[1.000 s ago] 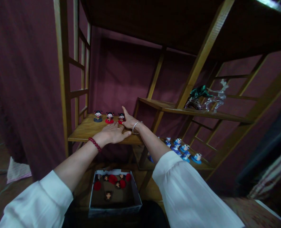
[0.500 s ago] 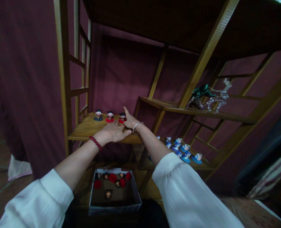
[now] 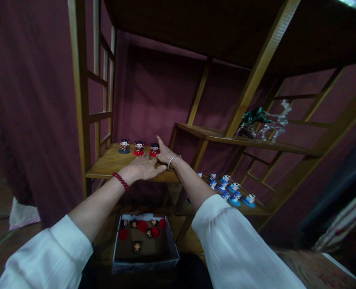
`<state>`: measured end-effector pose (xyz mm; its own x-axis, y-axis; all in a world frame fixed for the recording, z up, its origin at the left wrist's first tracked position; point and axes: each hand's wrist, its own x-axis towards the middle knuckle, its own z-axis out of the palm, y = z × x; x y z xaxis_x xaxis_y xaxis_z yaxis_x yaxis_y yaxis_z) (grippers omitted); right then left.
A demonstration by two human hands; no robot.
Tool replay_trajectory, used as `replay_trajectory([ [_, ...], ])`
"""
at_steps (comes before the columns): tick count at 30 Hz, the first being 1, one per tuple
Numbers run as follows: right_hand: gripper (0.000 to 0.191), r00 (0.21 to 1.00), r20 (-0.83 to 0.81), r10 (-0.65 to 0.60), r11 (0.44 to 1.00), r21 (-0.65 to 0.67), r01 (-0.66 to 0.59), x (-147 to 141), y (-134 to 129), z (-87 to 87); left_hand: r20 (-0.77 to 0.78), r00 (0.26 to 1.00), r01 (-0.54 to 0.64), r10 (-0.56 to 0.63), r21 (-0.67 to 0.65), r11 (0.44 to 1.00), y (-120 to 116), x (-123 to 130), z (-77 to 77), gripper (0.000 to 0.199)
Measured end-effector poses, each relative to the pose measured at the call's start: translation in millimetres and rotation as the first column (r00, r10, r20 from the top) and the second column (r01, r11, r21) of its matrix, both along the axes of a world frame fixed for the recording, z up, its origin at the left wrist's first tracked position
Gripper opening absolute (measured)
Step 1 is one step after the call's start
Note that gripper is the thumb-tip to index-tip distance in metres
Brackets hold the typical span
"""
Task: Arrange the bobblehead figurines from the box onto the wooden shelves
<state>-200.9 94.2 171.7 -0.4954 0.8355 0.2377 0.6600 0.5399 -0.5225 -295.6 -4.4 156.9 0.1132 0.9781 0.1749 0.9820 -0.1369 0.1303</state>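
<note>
Three small black-haired figurines stand in a row on the wooden shelf (image 3: 105, 163): a dark-based one (image 3: 124, 146) at the left, a red-based one (image 3: 139, 147) in the middle, and another red-based one (image 3: 154, 149) at the right. My left hand (image 3: 144, 167) lies palm down in front of the middle and right figurines, its fingers stretched and its thumb apart. At the right figurine's right side is my right hand (image 3: 165, 153), one finger pointing up and the others partly hidden around the figurine's base.
An open box (image 3: 146, 265) with several figurines and red bases sits below the shelf. Blue figurines (image 3: 234, 198) stand on a lower right shelf. A clear deer ornament (image 3: 276, 122) and a green ornament (image 3: 254, 118) are on the raised shelf (image 3: 256, 145). Wooden posts frame these.
</note>
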Motion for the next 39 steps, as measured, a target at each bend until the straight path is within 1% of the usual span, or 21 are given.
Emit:
replay_trajectory([
  [6,0.092,1.000,-0.031,0.000,1.000,-0.013,0.000,0,-4,1.0,0.020,1.000,-0.015,0.015,-0.011,1.000,3,0,-2.2,0.082],
  [15,0.092,0.997,-0.072,0.017,0.999,-0.026,-0.019,-1,-2,-1.6,0.000,1.000,-0.010,0.010,0.050,0.999,0,-1,-3.8,0.078],
  [19,0.092,0.995,-0.094,0.017,1.000,-0.016,-0.018,0,0,-4.8,-0.015,1.000,-0.003,0.004,0.083,0.997,-2,-1,-3.5,0.073],
  [24,0.091,0.989,-0.145,0.034,0.999,-0.012,-0.036,0,3,-9.2,-0.024,1.000,-0.001,0.003,0.094,0.996,-2,-2,-3.7,0.068],
  [29,0.089,0.991,-0.129,-0.031,0.999,-0.023,0.028,0,-1,-8.0,-0.029,1.000,-0.008,0.010,0.082,0.997,1,-2,-5.3,0.071],
  [35,0.091,0.993,-0.111,-0.041,0.999,-0.016,0.040,-1,-3,-6.0,-0.020,1.000,-0.005,0.006,0.052,0.999,3,-4,-6.7,0.077],
  [39,0.089,0.992,-0.118,-0.036,0.999,-0.005,0.036,0,1,-8.7,-0.020,1.000,0.001,0.000,0.042,0.999,4,-4,-7.1,0.077],
])
